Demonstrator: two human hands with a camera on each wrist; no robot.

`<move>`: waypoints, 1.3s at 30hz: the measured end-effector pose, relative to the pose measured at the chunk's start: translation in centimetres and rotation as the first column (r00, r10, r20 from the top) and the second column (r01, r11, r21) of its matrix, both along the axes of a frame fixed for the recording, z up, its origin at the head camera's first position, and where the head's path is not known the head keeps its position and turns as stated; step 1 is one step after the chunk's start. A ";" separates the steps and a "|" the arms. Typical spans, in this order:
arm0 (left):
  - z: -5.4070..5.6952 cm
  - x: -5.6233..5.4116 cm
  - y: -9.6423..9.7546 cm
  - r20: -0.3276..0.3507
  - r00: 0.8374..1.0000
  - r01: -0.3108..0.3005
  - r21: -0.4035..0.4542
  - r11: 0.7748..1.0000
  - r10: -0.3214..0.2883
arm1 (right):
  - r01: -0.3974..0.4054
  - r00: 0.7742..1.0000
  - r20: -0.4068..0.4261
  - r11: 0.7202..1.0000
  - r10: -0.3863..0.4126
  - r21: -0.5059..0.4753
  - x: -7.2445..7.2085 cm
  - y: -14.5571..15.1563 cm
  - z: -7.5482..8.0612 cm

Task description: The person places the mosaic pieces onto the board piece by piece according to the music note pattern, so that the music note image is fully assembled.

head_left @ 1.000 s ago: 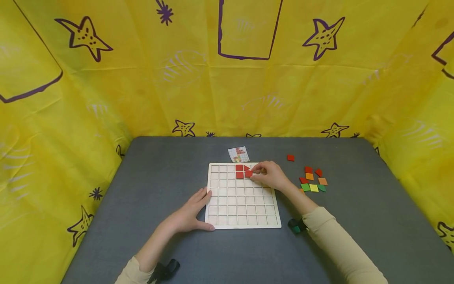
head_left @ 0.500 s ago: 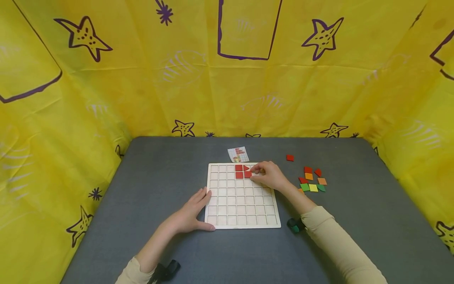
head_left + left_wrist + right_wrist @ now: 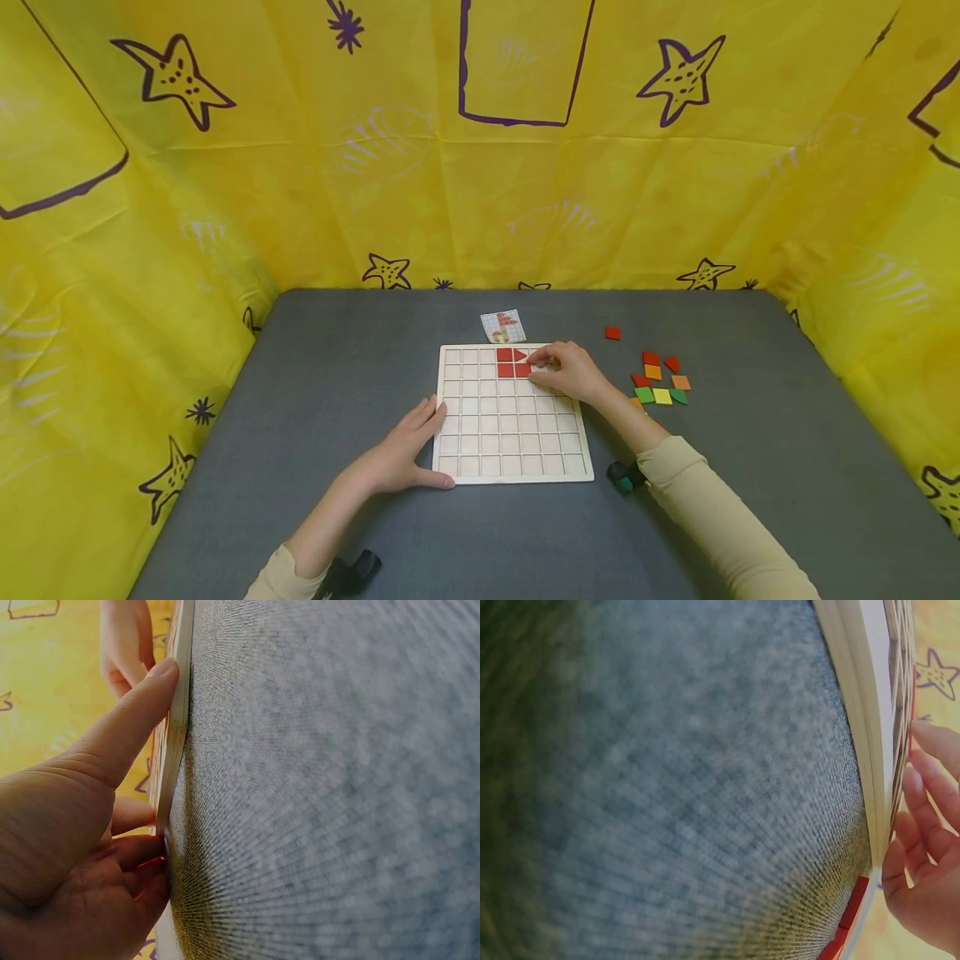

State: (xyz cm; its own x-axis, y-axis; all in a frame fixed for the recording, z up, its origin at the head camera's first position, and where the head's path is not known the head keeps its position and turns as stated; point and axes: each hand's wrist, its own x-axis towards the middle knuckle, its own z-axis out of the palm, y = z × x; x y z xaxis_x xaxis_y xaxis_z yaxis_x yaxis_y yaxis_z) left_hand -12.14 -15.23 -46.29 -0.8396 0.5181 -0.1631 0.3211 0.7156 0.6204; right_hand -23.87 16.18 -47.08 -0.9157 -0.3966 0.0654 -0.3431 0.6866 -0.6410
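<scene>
A pale wooden grid board [image 3: 500,425] lies flat on the dark table. Spread along its left side, my left hand [image 3: 401,446] rests its fingers on the edge, with the thumb [image 3: 142,705] straight against the near corner. My right hand [image 3: 572,371] reaches over the upper right of the board. Its thumb and forefinger pinch the right edge of a red square tile [image 3: 522,369], which lies level in a grid cell; the fingers cover part of it. Beside that tile sit two red squares, one above the other [image 3: 505,362], and a red triangle tile [image 3: 520,355] is above it.
Behind the board lies a small pattern card [image 3: 503,326]. Loose tiles are at the right, including an orange square [image 3: 652,372], a yellow square [image 3: 662,397] and a green square [image 3: 644,396]. One red square [image 3: 612,333] lies farther back. Yellow cloth [image 3: 480,208] walls the table.
The red square tile under my right fingers has gone from slightly askew to level in its cell, shifting a little left. My left hand and the board stay put.
</scene>
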 end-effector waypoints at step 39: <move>-0.3 -0.2 0.0 0.011 1.000 0.000 -0.004 1.000 0.000 | 0.174 0.982 0.083 0.983 -0.169 -0.055 3.1 12.1 0.2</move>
State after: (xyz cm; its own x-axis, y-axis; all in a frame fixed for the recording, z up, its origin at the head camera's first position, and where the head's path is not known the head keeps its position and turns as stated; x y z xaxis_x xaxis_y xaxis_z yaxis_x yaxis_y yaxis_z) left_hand -12.36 -15.26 -46.62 -0.8378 0.5176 -0.1737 0.3147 0.7177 0.6212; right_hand -20.73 28.25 -46.93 -0.9730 -0.2306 0.0112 -0.1714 0.6892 -0.7040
